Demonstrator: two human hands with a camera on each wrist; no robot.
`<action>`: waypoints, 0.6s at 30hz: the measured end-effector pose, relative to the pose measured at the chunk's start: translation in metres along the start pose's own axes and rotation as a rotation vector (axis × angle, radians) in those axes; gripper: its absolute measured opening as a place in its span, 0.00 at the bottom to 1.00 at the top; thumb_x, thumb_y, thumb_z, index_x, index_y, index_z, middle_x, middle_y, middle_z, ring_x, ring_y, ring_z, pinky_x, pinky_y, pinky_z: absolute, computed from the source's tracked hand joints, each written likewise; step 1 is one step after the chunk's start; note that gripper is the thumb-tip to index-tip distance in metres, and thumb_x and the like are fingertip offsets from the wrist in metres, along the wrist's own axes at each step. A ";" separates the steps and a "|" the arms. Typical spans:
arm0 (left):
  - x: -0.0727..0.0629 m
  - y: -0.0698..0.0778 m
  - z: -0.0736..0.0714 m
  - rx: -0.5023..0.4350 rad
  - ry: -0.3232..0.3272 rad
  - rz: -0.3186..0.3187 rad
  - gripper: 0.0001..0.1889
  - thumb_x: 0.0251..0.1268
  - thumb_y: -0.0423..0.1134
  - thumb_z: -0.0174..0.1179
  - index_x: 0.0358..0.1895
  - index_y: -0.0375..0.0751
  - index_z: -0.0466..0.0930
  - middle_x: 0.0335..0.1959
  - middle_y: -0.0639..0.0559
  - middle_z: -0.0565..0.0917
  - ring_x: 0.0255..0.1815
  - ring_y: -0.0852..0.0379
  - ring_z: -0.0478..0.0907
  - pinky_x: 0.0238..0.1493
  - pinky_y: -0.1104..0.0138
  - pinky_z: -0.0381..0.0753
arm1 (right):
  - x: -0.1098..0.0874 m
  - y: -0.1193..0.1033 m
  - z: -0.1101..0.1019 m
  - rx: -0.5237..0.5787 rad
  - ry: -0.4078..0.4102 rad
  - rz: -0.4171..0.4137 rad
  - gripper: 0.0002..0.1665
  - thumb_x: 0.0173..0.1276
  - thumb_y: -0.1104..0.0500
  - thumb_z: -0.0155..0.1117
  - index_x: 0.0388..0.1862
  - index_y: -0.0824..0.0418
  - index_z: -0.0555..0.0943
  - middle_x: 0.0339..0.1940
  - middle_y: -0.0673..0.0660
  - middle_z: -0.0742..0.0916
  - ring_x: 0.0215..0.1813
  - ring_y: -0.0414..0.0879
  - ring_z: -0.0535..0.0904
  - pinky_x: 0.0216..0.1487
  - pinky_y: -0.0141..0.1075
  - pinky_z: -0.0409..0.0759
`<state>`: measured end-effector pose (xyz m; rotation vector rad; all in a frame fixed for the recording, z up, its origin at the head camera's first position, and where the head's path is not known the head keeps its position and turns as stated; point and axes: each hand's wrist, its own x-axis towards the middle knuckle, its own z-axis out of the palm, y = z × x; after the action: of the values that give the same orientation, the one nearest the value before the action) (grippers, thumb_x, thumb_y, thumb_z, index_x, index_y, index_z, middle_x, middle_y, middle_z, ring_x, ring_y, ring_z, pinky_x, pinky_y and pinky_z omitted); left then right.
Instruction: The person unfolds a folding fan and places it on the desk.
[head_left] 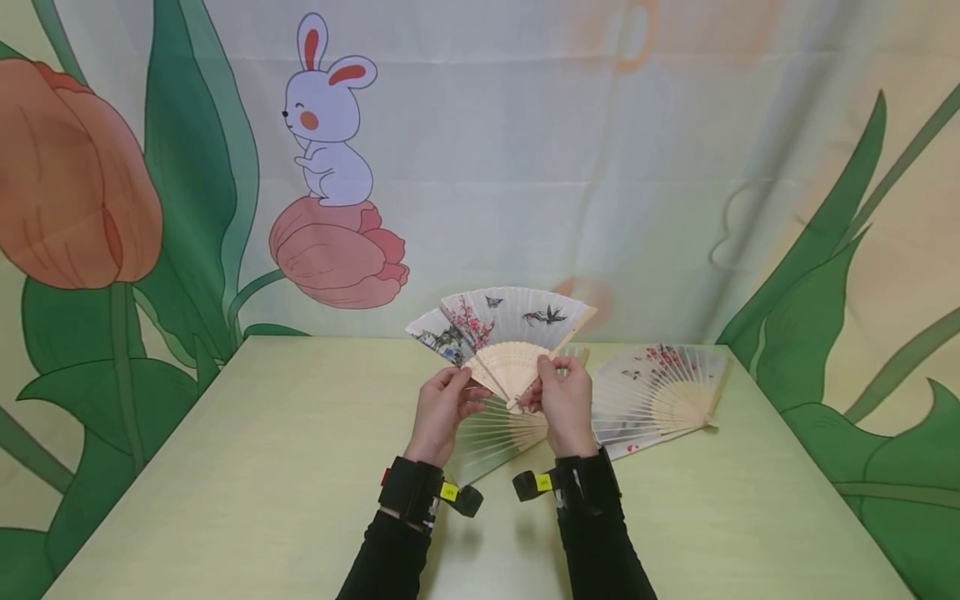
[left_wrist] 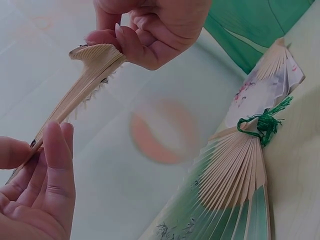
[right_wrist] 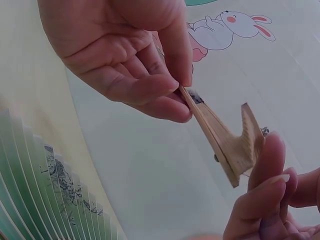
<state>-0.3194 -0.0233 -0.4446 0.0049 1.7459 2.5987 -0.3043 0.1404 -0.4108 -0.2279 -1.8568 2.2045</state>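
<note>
A white folding fan point(head_left: 517, 321) with pink blossoms, a butterfly and a dark bird is held spread in both hands, above the table. My left hand point(head_left: 444, 408) pinches the fan's left edge between thumb and fingers. Near the pivot, my right hand point(head_left: 566, 404) grips the right guard stick with its thumb in front. Seen edge-on in the left wrist view, the fan's wooden ribs point(left_wrist: 82, 82) run between the left hand point(left_wrist: 42, 190) and the right hand point(left_wrist: 160, 30). In the right wrist view the ribs point(right_wrist: 220, 135) look bent near the right hand point(right_wrist: 265, 200).
Below the hands a spread green fan point(head_left: 495, 437) lies on the table point(head_left: 262, 467), with a green tassel point(left_wrist: 270, 125) at its pivot. To its right lies another spread pale fan point(head_left: 622, 392) with red flowers. A printed cloth point(head_left: 510, 167) with a rabbit and tulips hangs behind.
</note>
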 end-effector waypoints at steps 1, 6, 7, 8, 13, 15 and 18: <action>0.000 0.000 0.000 -0.001 0.000 -0.002 0.09 0.82 0.38 0.54 0.43 0.35 0.77 0.32 0.50 0.86 0.32 0.60 0.87 0.33 0.71 0.86 | 0.000 0.000 0.000 0.003 0.001 0.001 0.09 0.84 0.58 0.54 0.44 0.62 0.67 0.18 0.49 0.79 0.15 0.39 0.80 0.17 0.28 0.75; -0.001 0.001 0.000 -0.004 -0.005 -0.002 0.08 0.82 0.37 0.54 0.42 0.37 0.77 0.32 0.50 0.86 0.32 0.59 0.87 0.33 0.71 0.86 | 0.002 0.000 -0.002 0.018 0.010 -0.005 0.09 0.84 0.58 0.53 0.44 0.62 0.67 0.18 0.49 0.79 0.15 0.38 0.80 0.17 0.28 0.75; -0.001 0.001 0.000 -0.006 -0.006 -0.001 0.08 0.82 0.37 0.54 0.41 0.38 0.77 0.32 0.50 0.87 0.32 0.59 0.87 0.33 0.70 0.86 | 0.002 0.000 -0.002 0.023 0.013 -0.009 0.09 0.84 0.59 0.53 0.44 0.62 0.67 0.18 0.49 0.79 0.15 0.38 0.80 0.17 0.28 0.75; -0.001 0.001 0.001 -0.004 -0.008 0.002 0.08 0.82 0.37 0.54 0.41 0.38 0.77 0.32 0.50 0.87 0.32 0.59 0.87 0.33 0.70 0.86 | 0.002 0.000 -0.002 0.027 0.015 -0.015 0.09 0.84 0.59 0.53 0.43 0.62 0.66 0.18 0.50 0.79 0.15 0.38 0.80 0.18 0.28 0.75; 0.000 0.000 0.001 -0.004 -0.019 0.009 0.08 0.82 0.37 0.54 0.42 0.37 0.77 0.32 0.50 0.87 0.33 0.59 0.87 0.33 0.70 0.85 | 0.003 -0.001 -0.005 0.038 0.025 -0.021 0.09 0.84 0.59 0.52 0.42 0.62 0.66 0.18 0.49 0.79 0.16 0.38 0.80 0.18 0.28 0.75; 0.000 -0.001 0.001 -0.005 -0.023 0.008 0.08 0.82 0.38 0.55 0.42 0.36 0.76 0.32 0.51 0.86 0.33 0.59 0.87 0.34 0.70 0.85 | 0.003 0.000 -0.006 0.034 0.025 -0.016 0.09 0.84 0.59 0.52 0.42 0.62 0.67 0.18 0.49 0.79 0.16 0.38 0.80 0.18 0.28 0.75; 0.000 -0.003 0.000 -0.003 -0.023 0.004 0.08 0.82 0.37 0.55 0.42 0.36 0.76 0.32 0.50 0.86 0.33 0.59 0.87 0.34 0.70 0.86 | 0.004 0.001 -0.006 0.035 0.026 -0.014 0.09 0.84 0.59 0.52 0.43 0.62 0.66 0.18 0.49 0.79 0.16 0.38 0.81 0.18 0.28 0.75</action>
<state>-0.3198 -0.0220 -0.4468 0.0378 1.7363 2.5937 -0.3062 0.1473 -0.4127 -0.2356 -1.7994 2.2123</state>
